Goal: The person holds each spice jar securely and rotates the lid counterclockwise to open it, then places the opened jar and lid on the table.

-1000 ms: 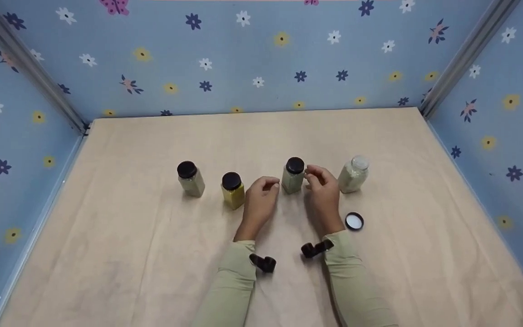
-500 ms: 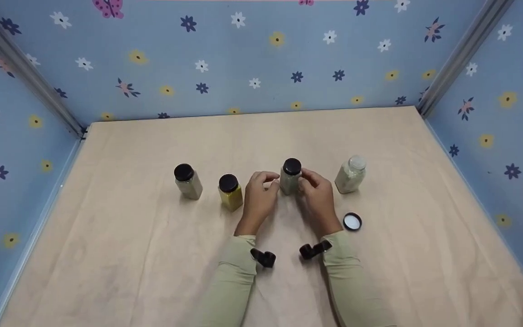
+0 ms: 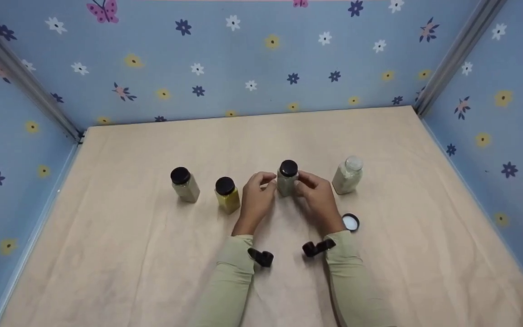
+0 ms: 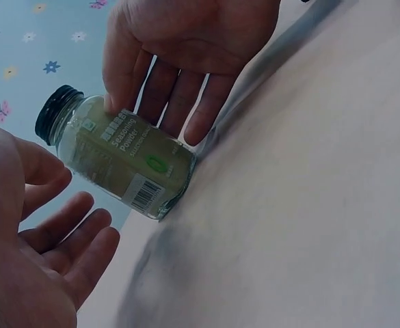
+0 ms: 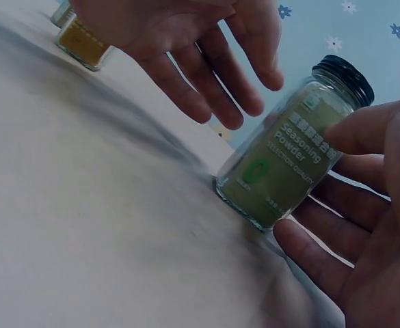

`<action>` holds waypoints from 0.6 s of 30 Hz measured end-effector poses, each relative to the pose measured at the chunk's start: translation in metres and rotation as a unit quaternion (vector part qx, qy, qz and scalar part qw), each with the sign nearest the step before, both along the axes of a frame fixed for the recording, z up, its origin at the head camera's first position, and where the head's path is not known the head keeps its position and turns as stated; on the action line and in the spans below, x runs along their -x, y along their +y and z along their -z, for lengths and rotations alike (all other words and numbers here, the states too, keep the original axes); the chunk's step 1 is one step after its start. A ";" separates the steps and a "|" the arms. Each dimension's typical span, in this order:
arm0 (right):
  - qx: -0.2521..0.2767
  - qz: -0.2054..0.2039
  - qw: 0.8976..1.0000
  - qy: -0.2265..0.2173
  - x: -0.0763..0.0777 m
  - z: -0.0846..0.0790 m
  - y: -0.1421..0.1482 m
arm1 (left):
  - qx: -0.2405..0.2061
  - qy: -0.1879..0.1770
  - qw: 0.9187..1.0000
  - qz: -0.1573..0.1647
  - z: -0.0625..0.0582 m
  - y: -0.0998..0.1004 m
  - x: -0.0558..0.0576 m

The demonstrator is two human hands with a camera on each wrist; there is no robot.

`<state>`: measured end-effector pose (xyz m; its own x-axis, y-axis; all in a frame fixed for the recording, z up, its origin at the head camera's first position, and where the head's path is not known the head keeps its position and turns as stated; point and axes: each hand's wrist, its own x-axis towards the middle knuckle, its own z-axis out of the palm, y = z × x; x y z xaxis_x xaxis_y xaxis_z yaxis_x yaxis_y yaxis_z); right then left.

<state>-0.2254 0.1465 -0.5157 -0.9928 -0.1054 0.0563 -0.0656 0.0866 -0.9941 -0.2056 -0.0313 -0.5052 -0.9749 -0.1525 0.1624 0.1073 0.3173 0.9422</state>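
Note:
A glass seasoning powder jar [image 3: 287, 184] with a black lid and greenish powder stands upright on the table between the hands. My right hand [image 3: 318, 193] grips its right side. In the right wrist view the thumb [image 5: 364, 130] lies on the front label and the fingers reach behind the glass. My left hand [image 3: 258, 195] is just left of the jar, its fingers loosely bent and holding nothing. The left wrist view shows those fingers [image 4: 83, 225] close beside the glass; whether a fingertip touches it I cannot tell.
Left of the hands stand a black-lidded jar of yellow powder [image 3: 228, 200] and another of greyish-green powder [image 3: 186, 188]. To the right are a lidless-looking jar of pale contents [image 3: 348, 177] and an upturned black lid [image 3: 350, 222]. Flowered blue walls [image 3: 234, 59] border the cloth-covered table [image 3: 107, 236].
My right hand has closed in on the jar from the right and taken hold of it. The left hand stays beside it. The whole view has shifted slightly.

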 end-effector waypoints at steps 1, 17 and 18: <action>0.000 -0.005 1.000 -0.002 0.000 0.000 0.001 | -0.004 -0.002 1.000 0.001 0.000 0.000 0.000; -0.018 -0.013 1.000 0.001 0.002 0.002 0.004 | -0.038 0.010 0.996 0.075 0.000 -0.002 0.005; -0.022 -0.013 1.000 0.002 0.003 0.002 0.004 | -0.039 0.012 0.996 0.078 0.000 -0.001 0.005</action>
